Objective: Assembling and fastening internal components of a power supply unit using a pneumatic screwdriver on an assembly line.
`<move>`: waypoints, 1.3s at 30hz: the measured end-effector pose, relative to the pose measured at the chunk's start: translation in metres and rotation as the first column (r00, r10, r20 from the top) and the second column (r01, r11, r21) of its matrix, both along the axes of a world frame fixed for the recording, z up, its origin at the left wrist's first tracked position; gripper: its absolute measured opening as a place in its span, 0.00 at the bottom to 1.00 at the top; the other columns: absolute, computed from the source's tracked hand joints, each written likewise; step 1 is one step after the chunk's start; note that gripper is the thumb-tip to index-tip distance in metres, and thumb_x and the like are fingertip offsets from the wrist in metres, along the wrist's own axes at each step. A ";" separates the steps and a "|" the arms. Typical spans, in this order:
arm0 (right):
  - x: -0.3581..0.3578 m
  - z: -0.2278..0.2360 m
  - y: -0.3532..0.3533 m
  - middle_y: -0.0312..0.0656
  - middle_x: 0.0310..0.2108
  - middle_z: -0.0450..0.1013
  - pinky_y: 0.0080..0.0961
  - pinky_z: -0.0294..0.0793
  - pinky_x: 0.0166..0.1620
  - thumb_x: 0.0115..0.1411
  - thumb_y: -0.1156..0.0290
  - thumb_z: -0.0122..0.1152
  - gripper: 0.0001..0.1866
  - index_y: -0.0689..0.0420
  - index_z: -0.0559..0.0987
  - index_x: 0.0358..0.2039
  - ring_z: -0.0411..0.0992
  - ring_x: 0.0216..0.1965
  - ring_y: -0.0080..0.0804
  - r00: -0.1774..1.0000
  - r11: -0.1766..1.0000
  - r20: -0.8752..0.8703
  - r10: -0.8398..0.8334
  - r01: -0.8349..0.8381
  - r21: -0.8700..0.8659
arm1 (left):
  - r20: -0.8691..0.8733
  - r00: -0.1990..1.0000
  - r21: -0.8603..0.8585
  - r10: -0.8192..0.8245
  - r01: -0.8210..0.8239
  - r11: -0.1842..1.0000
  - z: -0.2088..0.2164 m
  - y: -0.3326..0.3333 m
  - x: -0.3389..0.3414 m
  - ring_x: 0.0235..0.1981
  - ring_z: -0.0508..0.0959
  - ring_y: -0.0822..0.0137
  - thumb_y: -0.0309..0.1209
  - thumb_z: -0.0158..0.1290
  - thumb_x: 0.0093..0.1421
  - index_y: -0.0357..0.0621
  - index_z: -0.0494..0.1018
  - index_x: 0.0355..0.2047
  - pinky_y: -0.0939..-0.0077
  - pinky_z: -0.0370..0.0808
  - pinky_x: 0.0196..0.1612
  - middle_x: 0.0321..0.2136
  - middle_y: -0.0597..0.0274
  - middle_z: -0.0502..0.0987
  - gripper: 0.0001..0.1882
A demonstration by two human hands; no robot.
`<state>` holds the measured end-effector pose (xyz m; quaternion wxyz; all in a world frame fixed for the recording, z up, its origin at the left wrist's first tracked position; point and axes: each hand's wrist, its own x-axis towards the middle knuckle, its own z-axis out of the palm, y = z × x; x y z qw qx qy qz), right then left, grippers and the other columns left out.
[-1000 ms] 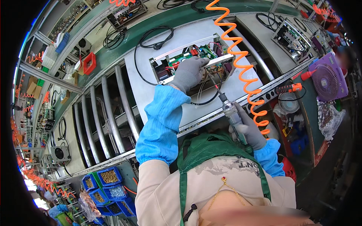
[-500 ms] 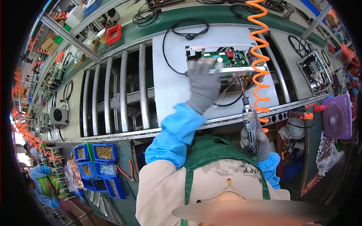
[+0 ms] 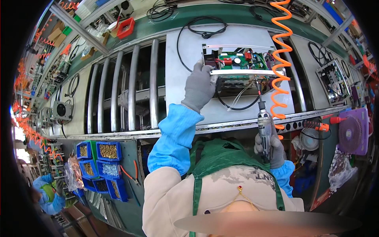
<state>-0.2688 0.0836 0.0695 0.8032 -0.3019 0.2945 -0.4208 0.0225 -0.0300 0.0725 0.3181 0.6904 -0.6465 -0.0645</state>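
A metal chassis (image 3: pixel 241 72) with a green circuit board (image 3: pixel 233 56) inside lies on a pale flat panel. My left hand (image 3: pixel 200 87), in a grey glove, grips the chassis at its left end, thumb by the front rail and fingers by a dark block (image 3: pixel 210 60). In my gloved right hand (image 3: pixel 273 150) is a grey power screwdriver (image 3: pixel 265 128). Its long bit (image 3: pixel 259 89) points away from me, with the tip at the front rail; whether it touches a screw is too small to tell. White wires and a black cable (image 3: pixel 237 108) hang at the chassis front.
An orange coiled hose (image 3: pixel 281 79) hangs over the chassis's right end. Metal rollers (image 3: pixel 134 87) run left of the pale panel (image 3: pixel 179 98). Blue bins (image 3: pixel 108 151) of small hardware stand at lower left. A purple fan (image 3: pixel 351 130) is at right, and a co-worker (image 3: pixel 51 195) at far left.
My left hand has moved from above the chassis's front left part to its left end and taken hold there. The screwdriver stays at the front rail. The whole view has shifted slightly.
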 end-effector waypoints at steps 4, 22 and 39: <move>-0.015 -0.027 0.005 0.42 0.31 0.67 0.28 0.73 0.28 0.53 0.51 0.59 0.37 0.53 0.58 0.59 0.70 0.24 0.27 1.000 0.998 -0.015 0.001 0.000 0.055 | -0.141 0.990 -0.229 -0.022 -0.011 0.973 -0.017 0.009 -0.006 0.48 0.72 0.47 0.31 0.55 0.54 0.42 0.68 0.46 0.58 0.71 0.49 0.44 0.46 0.72 0.19; -0.038 -0.058 -0.011 0.39 0.27 0.63 0.28 0.69 0.26 0.55 0.49 0.60 0.32 0.61 0.64 0.49 0.65 0.23 0.25 0.973 0.987 0.179 0.145 -0.156 0.048 | 0.044 0.460 0.150 0.887 -0.881 0.449 -0.014 0.250 0.189 0.34 0.77 0.62 0.25 0.48 0.55 0.35 0.72 0.41 0.77 0.73 0.38 0.34 0.57 0.78 0.13; -0.011 -0.027 0.009 0.42 0.28 0.69 0.28 0.73 0.23 0.53 0.45 0.60 0.35 0.55 0.63 0.53 0.69 0.19 0.27 0.992 0.994 -0.072 -0.103 0.106 0.039 | 0.389 0.137 0.492 0.911 -0.867 -0.079 -0.178 0.465 0.382 0.48 0.73 0.53 0.40 0.50 0.56 0.48 0.73 0.48 0.59 0.70 0.49 0.48 0.51 0.73 0.20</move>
